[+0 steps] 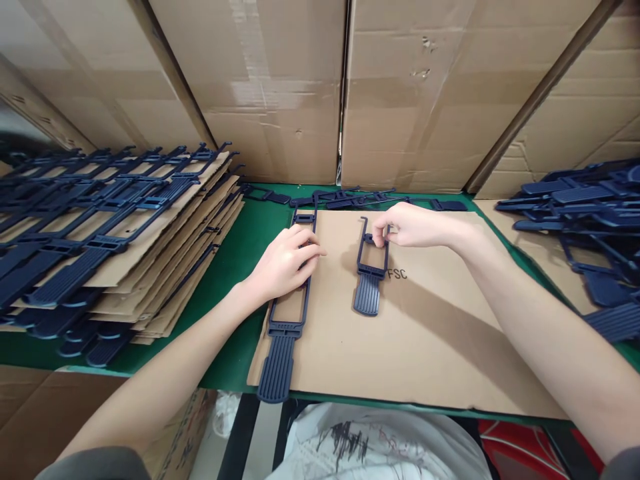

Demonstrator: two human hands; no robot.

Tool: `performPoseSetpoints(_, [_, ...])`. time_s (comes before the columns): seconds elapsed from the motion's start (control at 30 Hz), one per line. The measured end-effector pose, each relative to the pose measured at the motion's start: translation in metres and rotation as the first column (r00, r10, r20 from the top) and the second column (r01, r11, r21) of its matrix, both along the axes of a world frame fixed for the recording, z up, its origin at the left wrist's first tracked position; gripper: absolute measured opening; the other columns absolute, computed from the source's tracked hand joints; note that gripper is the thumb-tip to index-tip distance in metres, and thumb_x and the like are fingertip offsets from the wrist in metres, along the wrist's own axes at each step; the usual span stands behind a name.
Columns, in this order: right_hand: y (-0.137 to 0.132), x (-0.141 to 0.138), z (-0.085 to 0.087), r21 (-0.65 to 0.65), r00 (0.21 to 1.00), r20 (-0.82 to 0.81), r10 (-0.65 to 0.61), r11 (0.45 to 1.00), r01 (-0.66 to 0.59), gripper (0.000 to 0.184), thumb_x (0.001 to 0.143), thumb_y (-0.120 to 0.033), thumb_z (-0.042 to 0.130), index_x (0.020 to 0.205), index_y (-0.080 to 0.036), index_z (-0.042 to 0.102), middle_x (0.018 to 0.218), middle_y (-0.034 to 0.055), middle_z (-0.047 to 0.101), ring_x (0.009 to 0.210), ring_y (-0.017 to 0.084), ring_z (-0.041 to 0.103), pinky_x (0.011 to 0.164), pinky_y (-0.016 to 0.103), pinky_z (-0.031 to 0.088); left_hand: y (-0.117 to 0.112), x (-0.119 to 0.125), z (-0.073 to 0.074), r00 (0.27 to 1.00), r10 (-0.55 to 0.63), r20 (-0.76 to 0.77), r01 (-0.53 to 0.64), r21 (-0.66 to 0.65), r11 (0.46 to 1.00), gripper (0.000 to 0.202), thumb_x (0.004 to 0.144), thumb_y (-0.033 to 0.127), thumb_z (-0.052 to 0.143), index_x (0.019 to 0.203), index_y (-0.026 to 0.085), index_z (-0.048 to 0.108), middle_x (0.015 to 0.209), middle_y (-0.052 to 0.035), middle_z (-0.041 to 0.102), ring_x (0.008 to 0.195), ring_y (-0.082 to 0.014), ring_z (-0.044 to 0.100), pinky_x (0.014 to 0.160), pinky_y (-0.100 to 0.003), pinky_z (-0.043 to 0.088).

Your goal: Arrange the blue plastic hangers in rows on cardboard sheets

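A long dark blue plastic frame with a ribbed paddle end lies along the left side of a flat cardboard sheet. My left hand rests across the middle of it, fingers stretched toward the right and slightly bent. That hand covers part of the frame. Further right, a shorter-looking dark blue plastic frame has its ribbed end toward me. My right hand pinches its upper right side between thumb and fingers. Whether this frame touches the cardboard all along I cannot tell.
Layered cardboard sheets with several blue frames stand at the left. A loose pile of blue parts lies at the right. More parts line the back of the green tabletop, before tall cardboard boxes.
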State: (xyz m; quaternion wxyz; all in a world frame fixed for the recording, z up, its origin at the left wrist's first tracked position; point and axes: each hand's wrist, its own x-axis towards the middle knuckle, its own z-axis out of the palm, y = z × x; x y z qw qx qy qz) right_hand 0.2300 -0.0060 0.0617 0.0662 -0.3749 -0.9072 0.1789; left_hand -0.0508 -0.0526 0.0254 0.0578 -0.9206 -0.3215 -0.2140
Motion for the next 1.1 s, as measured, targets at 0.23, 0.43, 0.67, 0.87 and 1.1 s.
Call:
performPoseSetpoints(0.23, [0.008, 0.014, -0.011, 0.02, 0.982, 0.084, -0.169, 0.986, 0.167, 0.006, 0.067, -0.017, 0.065, 0.071, -0.022, 0.064, 0.071, -0.0014, 0.068, 0.064, 0.018, 0.063, 0.054, 0.026, 0.043, 0.002, -0.004, 0.004, 0.991, 0.132, 0.019, -0.132, -0.007, 0.991, 0.025, 0.092, 0.021, 0.042, 0.099, 0.017, 0.066, 0.104, -0.0088, 0.062, 0.095, -0.0239, 0.053, 0.077, -0.038, 0.044])
performPoseSetpoints(0.43, [0.013, 0.008, -0.025, 0.071, 0.982, 0.083, -0.17, 0.984, 0.165, 0.006, 0.07, -0.016, 0.064, 0.066, -0.021, 0.063, 0.066, -0.0018, 0.065, 0.06, 0.016, 0.059, 0.053, 0.025, 0.039, 0.008, -0.009, -0.005, 0.987, 0.157, -0.021, -0.158, -0.064, 0.985, 0.029, 0.092, 0.023, 0.042, 0.112, 0.017, 0.061, 0.124, -0.0105, 0.057, 0.116, -0.0251, 0.051, 0.096, -0.041, 0.044])
performPoseSetpoints(0.67, [0.015, -0.023, -0.064, 0.301, 0.966, -0.238, -0.101, 0.938, 0.172, 0.01, 0.082, -0.016, 0.055, 0.073, -0.017, 0.06, 0.08, 0.0057, 0.061, 0.074, 0.019, 0.058, 0.068, 0.03, 0.045, 0.014, -0.012, -0.011, 0.99, 0.116, -0.086, -0.124, -0.102, 0.987, 0.038, 0.094, 0.03, 0.041, 0.125, 0.014, 0.056, 0.145, -0.0147, 0.042, 0.134, -0.027, 0.039, 0.109, -0.045, 0.035])
performPoseSetpoints(0.87, [0.012, -0.031, -0.085, 0.4, 0.933, -0.358, -0.032, 0.898, 0.184, 0.024, 0.09, -0.02, 0.043, 0.097, -0.017, 0.066, 0.099, 0.0116, 0.061, 0.092, 0.024, 0.059, 0.084, 0.039, 0.048, 0.016, -0.013, -0.013, 0.992, 0.086, -0.091, -0.099, -0.146, 0.984, 0.038, 0.095, 0.033, 0.039, 0.118, 0.015, 0.062, 0.142, -0.0126, 0.046, 0.131, -0.0261, 0.043, 0.108, -0.044, 0.036])
performPoseSetpoints(1.1, [0.012, -0.034, -0.092, 0.374, 0.899, -0.437, -0.003, 0.909, 0.185, 0.032, 0.093, -0.032, 0.044, 0.111, -0.018, 0.067, 0.115, 0.0116, 0.061, 0.104, 0.025, 0.059, 0.093, 0.042, 0.048, 0.013, -0.012, -0.008, 0.981, 0.112, -0.158, -0.139, -0.17, 0.976, 0.038, 0.096, 0.03, 0.037, 0.118, 0.013, 0.063, 0.139, -0.0145, 0.049, 0.124, -0.0262, 0.05, 0.107, -0.043, 0.037])
